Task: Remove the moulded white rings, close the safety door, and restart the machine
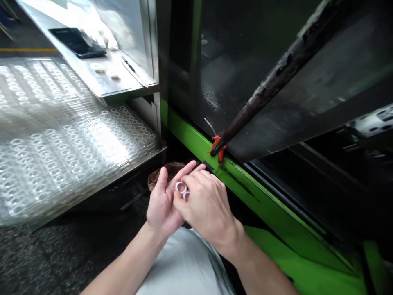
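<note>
Small white plastic rings point(181, 187) show between my two hands, at least two of them. My left hand point(162, 203) is open, palm up, with its fingers stretched out under the rings. Over that palm, my right hand point(208, 200) is closed, its thumb and forefinger at the rings; its other fingers are partly hidden. Left of my hands, clear trays point(73, 157) hold many similar white rings in rows.
A metal shelf point(125, 84) carries a dark phone-like device point(76, 43), white gloves point(104, 35) and a thin knife-like tool point(132, 67). Ahead stands a green machine frame point(190, 137) with a red air gun point(219, 149) and a dark slanting bar point(264, 88). A brown bag point(153, 178) sits below.
</note>
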`<state>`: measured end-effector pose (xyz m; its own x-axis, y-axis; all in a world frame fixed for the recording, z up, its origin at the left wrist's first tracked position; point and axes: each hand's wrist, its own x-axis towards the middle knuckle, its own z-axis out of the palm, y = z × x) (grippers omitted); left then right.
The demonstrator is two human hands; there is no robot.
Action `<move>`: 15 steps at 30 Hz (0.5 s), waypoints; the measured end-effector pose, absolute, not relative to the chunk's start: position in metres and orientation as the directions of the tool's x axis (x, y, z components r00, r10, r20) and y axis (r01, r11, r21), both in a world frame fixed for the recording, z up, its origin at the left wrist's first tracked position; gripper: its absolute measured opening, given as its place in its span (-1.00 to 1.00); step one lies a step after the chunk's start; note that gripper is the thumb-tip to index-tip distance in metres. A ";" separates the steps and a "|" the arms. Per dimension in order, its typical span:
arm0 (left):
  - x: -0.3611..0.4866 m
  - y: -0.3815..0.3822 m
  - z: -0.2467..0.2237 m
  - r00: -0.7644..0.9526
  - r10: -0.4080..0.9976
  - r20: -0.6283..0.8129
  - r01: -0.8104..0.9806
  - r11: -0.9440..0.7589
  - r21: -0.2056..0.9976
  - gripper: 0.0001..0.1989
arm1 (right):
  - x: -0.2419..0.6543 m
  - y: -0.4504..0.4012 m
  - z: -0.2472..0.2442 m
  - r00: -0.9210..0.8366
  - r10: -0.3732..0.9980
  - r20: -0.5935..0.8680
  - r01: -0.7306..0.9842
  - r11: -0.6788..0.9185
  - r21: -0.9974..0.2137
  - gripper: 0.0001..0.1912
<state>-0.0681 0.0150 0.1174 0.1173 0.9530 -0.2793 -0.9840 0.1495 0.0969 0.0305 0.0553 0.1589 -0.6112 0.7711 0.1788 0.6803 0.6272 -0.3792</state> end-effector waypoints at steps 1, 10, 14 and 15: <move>-0.065 0.017 0.118 0.122 0.951 -0.284 -0.982 0.156 0.102 -0.32 | 0.032 0.057 0.158 -0.594 0.780 0.194 0.684 0.617 -0.389 -0.91; -0.014 0.045 0.127 0.142 0.927 -0.348 -0.949 0.227 0.218 -0.45 | 0.133 0.073 0.196 -0.332 0.875 0.352 0.337 0.458 -0.822 -0.84; 0.016 0.056 0.130 0.083 0.939 -0.334 -0.931 0.193 0.310 -0.24 | 0.233 0.094 0.191 -0.107 0.946 0.307 0.177 0.322 -0.930 -0.70; 0.025 0.057 0.129 0.058 0.932 -0.358 -0.924 0.186 0.335 -0.26 | 0.260 0.104 0.188 -0.039 0.951 0.305 0.152 0.308 -0.939 -0.69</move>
<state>0.0254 0.0573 0.1288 0.0576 0.9319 -0.3580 -0.9237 0.1858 0.3351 0.2596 0.1044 0.1877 -0.0386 0.9514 0.3055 0.1516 0.3078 -0.9393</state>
